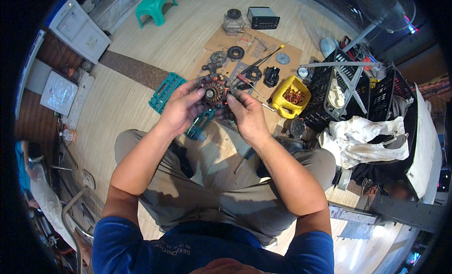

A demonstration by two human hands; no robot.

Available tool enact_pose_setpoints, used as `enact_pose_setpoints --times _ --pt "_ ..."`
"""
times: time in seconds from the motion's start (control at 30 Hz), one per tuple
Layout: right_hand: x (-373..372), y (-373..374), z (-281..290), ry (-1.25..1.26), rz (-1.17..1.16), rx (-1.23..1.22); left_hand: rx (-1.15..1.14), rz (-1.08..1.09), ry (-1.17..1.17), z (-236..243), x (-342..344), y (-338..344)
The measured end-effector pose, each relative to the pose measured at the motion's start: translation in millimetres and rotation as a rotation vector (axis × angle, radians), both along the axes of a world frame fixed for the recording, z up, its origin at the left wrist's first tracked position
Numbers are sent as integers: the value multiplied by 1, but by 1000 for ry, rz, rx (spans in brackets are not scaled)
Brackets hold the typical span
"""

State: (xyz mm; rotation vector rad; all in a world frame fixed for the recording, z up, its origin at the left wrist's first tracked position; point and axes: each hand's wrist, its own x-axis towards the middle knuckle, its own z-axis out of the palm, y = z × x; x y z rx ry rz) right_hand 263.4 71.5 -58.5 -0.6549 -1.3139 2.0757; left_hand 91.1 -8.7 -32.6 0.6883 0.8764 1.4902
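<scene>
Bare left hand [182,104] and right hand [248,114] grasp opposite edges of a round, dark metal part with copper-coloured windings [216,92], aloft near a teal plastic tool case [162,96], wound face upward, presumably for steady viewing.

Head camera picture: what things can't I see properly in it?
All in the head view:
- Back of the round copper-coloured part: faces away.
- Some fingertips of the left hand: behind that part.
- Little pieces in the yellow container: too small to tell.
- Fan: cut off by the top edge.
</scene>
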Motion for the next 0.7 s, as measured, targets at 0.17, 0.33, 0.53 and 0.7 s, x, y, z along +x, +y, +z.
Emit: enact_pose_setpoints --times 0.17,0.33,0.53,0.7 --pt "1 -1 10 83 -15 -210 -50 54 -11 0 1 0" --pt "2 0 12 146 -22 -290 -65 66 -5 3 2 -1" --pt "2 1 12 150 -13 -328 -50 54 -12 5 4 -2" --pt "2 0 12 171 -5 -341 -42 40 -13 4 3 -2"
